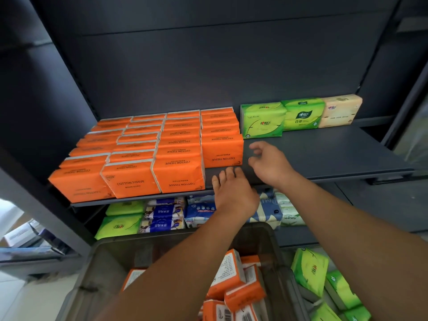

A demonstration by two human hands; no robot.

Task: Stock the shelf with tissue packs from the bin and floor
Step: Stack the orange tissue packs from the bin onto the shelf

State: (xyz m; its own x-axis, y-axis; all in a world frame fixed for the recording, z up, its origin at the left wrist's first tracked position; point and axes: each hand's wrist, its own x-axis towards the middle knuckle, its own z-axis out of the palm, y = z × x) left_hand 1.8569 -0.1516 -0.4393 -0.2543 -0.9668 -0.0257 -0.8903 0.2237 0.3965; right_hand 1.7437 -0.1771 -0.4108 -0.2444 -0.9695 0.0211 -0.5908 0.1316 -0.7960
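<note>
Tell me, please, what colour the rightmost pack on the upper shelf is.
The rightmost pack is pale peach, clearest in the head view.

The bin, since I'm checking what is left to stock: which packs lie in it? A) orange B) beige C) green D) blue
A: the bin holds orange packs; the green packs lie outside it, on the floor beside it.
</note>
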